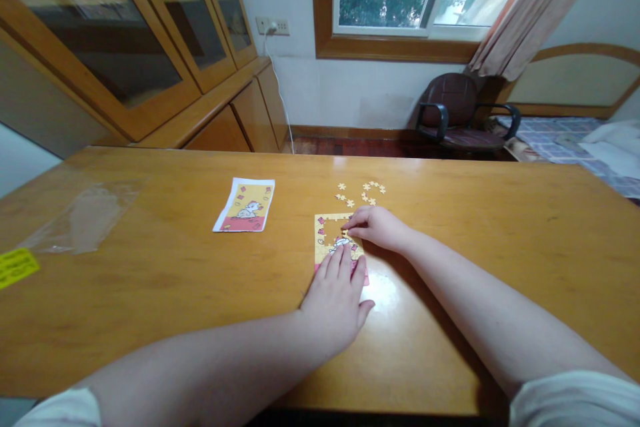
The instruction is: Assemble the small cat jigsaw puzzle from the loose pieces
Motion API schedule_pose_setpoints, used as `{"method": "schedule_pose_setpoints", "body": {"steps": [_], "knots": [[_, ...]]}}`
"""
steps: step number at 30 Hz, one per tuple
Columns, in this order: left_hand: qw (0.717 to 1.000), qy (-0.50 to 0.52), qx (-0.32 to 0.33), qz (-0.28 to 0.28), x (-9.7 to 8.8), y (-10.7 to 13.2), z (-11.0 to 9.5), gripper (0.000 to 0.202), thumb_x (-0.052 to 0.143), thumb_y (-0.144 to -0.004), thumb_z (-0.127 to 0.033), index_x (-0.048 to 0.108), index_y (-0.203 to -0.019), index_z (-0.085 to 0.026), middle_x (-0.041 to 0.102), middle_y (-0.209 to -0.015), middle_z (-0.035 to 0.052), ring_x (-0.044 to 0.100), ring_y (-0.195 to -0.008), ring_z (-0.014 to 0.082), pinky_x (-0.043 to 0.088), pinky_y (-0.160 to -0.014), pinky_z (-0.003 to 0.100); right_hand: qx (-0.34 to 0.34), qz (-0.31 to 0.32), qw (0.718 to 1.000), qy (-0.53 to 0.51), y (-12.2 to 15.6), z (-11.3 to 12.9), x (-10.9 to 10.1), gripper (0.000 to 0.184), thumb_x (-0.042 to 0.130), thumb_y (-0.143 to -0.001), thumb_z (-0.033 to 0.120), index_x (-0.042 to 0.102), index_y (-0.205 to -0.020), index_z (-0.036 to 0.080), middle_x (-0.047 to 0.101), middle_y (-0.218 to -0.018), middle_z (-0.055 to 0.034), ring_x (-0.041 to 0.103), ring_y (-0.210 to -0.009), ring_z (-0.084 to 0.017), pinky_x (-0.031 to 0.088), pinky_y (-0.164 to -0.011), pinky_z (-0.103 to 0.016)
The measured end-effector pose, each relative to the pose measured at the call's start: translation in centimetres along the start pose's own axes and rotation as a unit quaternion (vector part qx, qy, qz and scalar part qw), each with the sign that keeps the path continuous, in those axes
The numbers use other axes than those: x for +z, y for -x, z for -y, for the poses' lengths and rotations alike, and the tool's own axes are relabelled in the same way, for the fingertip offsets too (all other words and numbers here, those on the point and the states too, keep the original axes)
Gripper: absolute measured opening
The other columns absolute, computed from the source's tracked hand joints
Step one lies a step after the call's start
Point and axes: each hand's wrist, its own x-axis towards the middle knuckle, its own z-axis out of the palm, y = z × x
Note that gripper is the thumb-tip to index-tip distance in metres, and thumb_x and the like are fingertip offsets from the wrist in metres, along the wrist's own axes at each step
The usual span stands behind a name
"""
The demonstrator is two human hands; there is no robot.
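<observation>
A partly assembled jigsaw puzzle [320, 255] lies on the wooden table, yellow above and pink below, with a white cartoon animal in it. There is a gap in its upper middle. My left hand [336, 300] rests flat on the lower part, fingers spread, hiding some of it. At the gap's right side, my right hand [376, 225] pinches a small yellow puzzle piece [345, 232] between thumb and fingertips. Just beyond the puzzle, several loose puzzle pieces [369, 197] lie scattered.
A printed reference picture [245, 205] lies left of the puzzle. Farther left are a clear plastic bag [95, 217] and a yellow label [17, 267]. Beyond the table [165, 267] stand a wooden cabinet [215, 100] and an office chair [455, 110].
</observation>
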Motion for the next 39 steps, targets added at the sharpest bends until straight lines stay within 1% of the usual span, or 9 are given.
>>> {"method": "schedule_pose_setpoints", "body": {"steps": [8, 13, 16, 21, 29, 33, 39], "knots": [[1.000, 0.004, -0.002, 0.004, -0.3, -0.1, 0.0, 0.068, 0.035, -0.087, -0.056, 0.035, -0.140, -0.012, 0.032, -0.145, 0.0227, 0.026, -0.135, 0.0360, 0.023, -0.108, 0.048, 0.000, 0.000, 1.000, 0.023, 0.0, 0.0, 0.1, 0.018, 0.063, -0.079, 0.022, 0.074, -0.093, 0.020, 0.069, -0.089, -0.0048, 0.062, -0.084, -0.016, 0.046, -0.080, -0.027], [1.000, 0.006, -0.006, 0.008, -0.2, 0.0, 0.0, 0.069, 0.035, -0.087, -0.057, 0.034, -0.140, -0.013, 0.032, -0.146, 0.0215, 0.025, -0.136, 0.0351, 0.023, -0.108, 0.048, 0.001, -0.001, 1.000, 0.025, 0.0, -0.1, 0.3, 0.018, 0.063, -0.078, 0.022, 0.073, -0.092, 0.021, 0.068, -0.088, -0.0039, 0.061, -0.082, -0.015, 0.046, -0.078, -0.027], [1.000, 0.005, -0.008, 0.007, 0.0, 0.0, 0.0, 0.069, 0.035, -0.087, -0.057, 0.033, -0.141, -0.013, 0.031, -0.146, 0.0205, 0.024, -0.136, 0.0347, 0.022, -0.109, 0.048, 0.008, -0.004, 1.000, 0.024, 0.1, -0.1, 0.3, 0.016, 0.063, -0.077, 0.022, 0.073, -0.089, 0.021, 0.068, -0.085, -0.0034, 0.060, -0.079, -0.015, 0.046, -0.076, -0.027], [1.000, 0.009, -0.005, 0.014, -0.3, -0.1, -0.1, 0.068, 0.035, -0.087, -0.056, 0.034, -0.140, -0.013, 0.031, -0.146, 0.0224, 0.026, -0.135, 0.0358, 0.023, -0.108, 0.048, 0.010, -0.006, 1.000, 0.022, 0.1, 0.0, 0.3, 0.010, 0.063, -0.076, 0.021, 0.072, -0.080, 0.021, 0.067, -0.082, -0.0030, 0.060, -0.076, -0.015, 0.046, -0.074, -0.027], [1.000, 0.009, -0.006, 0.013, -0.4, 0.0, 0.0, 0.068, 0.036, -0.087, -0.056, 0.035, -0.140, -0.012, 0.032, -0.145, 0.0226, 0.027, -0.135, 0.0359, 0.024, -0.107, 0.049, 0.005, -0.002, 0.999, 0.039, 0.3, 0.6, 0.1, 0.012, 0.060, -0.078, 0.021, 0.072, -0.080, 0.020, 0.067, -0.083, -0.0036, 0.060, -0.077, -0.015, 0.046, -0.074, -0.026], [1.000, 0.011, -0.005, 0.014, -0.4, -0.1, 0.0, 0.068, 0.035, -0.087, -0.056, 0.035, -0.140, -0.012, 0.032, -0.146, 0.0220, 0.026, -0.135, 0.0355, 0.023, -0.108, 0.048, -0.019, 0.006, 0.998, 0.060, 0.5, 0.9, -0.2, 0.014, 0.058, -0.080, 0.022, 0.072, -0.082, 0.020, 0.067, -0.085, -0.0039, 0.060, -0.079, -0.016, 0.045, -0.073, -0.025], [1.000, 0.016, -0.008, 0.010, -0.5, 0.0, 0.0, 0.068, 0.035, -0.087, -0.056, 0.035, -0.140, -0.012, 0.031, -0.146, 0.0227, 0.027, -0.135, 0.0353, 0.025, -0.107, 0.048, -0.107, 0.032, 0.984, 0.136, 1.0, 1.2, -0.7, 0.020, 0.053, -0.084, 0.023, 0.072, -0.089, 0.020, 0.065, -0.087, -0.0053, 0.059, -0.075, -0.014, 0.043, -0.068, -0.025]]}}
